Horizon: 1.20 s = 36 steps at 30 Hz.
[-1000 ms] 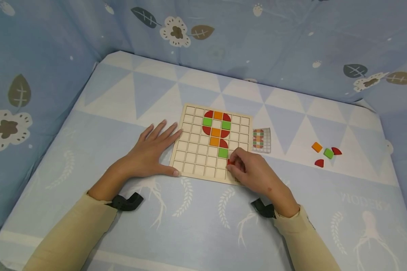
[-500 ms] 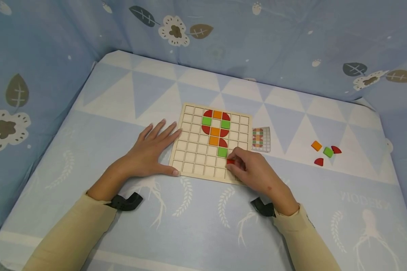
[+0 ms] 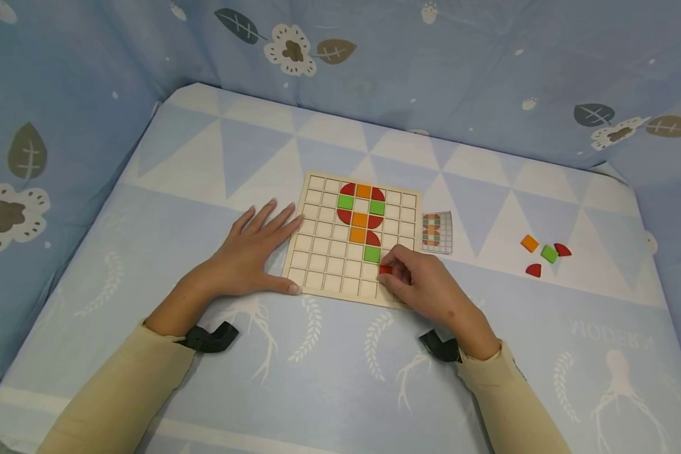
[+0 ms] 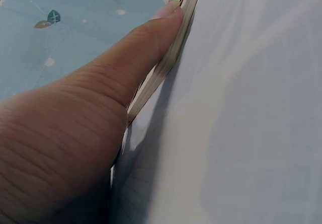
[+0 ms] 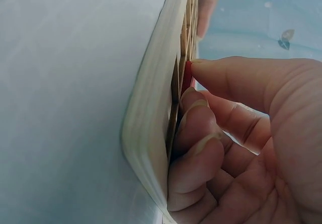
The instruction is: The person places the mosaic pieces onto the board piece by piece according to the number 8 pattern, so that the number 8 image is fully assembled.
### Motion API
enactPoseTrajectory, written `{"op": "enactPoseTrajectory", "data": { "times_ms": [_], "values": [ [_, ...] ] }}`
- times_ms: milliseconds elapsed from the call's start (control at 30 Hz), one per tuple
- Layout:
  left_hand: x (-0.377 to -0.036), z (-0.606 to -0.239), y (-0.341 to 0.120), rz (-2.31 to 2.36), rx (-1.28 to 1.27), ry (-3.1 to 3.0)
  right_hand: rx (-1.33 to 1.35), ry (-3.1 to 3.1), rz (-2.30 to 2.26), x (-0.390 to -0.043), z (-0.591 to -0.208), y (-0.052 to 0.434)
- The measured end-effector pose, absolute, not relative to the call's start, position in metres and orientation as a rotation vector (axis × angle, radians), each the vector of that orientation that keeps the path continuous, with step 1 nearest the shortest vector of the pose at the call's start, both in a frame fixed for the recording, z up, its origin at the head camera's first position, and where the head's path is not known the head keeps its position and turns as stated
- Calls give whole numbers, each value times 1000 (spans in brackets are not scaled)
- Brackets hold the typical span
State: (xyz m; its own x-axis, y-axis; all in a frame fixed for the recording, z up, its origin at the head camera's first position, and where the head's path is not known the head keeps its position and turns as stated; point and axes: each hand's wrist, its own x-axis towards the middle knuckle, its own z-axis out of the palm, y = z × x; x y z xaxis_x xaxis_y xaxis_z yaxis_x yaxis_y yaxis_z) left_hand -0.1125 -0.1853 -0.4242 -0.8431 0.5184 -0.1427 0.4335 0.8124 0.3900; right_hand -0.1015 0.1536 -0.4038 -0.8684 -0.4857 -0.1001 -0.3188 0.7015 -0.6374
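A wooden grid board (image 3: 323,265) lies on the blue cloth with red, orange and green tiles (image 3: 363,217) set in its upper cells. My left hand (image 3: 250,249) lies flat against the board's left edge, fingers straight, thumb along the front edge (image 4: 166,20). My right hand (image 3: 417,280) pinches a small red piece (image 3: 384,270) over a cell just below the lowest green tile (image 3: 372,254). In the right wrist view the red piece (image 5: 187,75) is held by thumb and forefinger against the board (image 5: 151,108).
A small printed pattern card (image 3: 437,232) lies right of the board. Loose pieces lie further right: an orange square (image 3: 529,243), a green square (image 3: 548,254) and two red quarter-rounds (image 3: 534,270). Patterned blue fabric walls rise behind and at both sides.
My right hand has shifted the red piece slightly up and left toward the cell under the green tile. The left hand has stayed put.
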Motion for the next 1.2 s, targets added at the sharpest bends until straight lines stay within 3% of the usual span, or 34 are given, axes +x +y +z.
{"op": "enactPoseTrajectory", "data": {
  "times_ms": [1200],
  "values": [
    [-112,-425,-184,520,730,2763,-620,2650,-934,-102,-404,154]
  ]
}}
